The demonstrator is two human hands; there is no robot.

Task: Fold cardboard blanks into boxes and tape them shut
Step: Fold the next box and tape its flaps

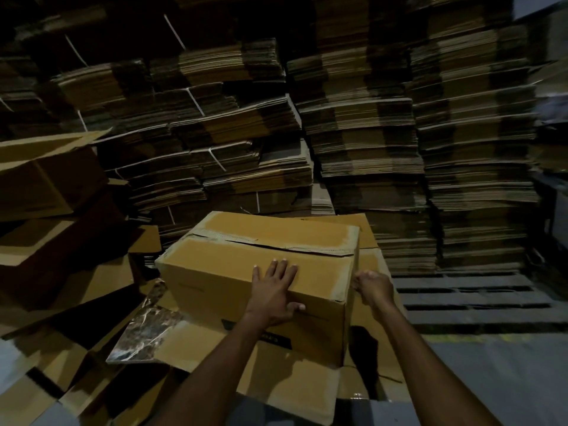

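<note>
Closed cardboard box [215, 265] on flattened blanks [295, 379] on the floor [498, 379], flaps shut, contents hidden, left hand [273, 292] flat on its top, right hand [374, 287] curled at its right edge, hold unclear, open boxes [52, 176] left

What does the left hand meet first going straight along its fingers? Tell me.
The left hand lies flat on the box top, fingers pointing away. Going straight on, it would first meet the seam between the top flaps; beyond that, probably the stacked blanks, though depth is unclear.
</note>
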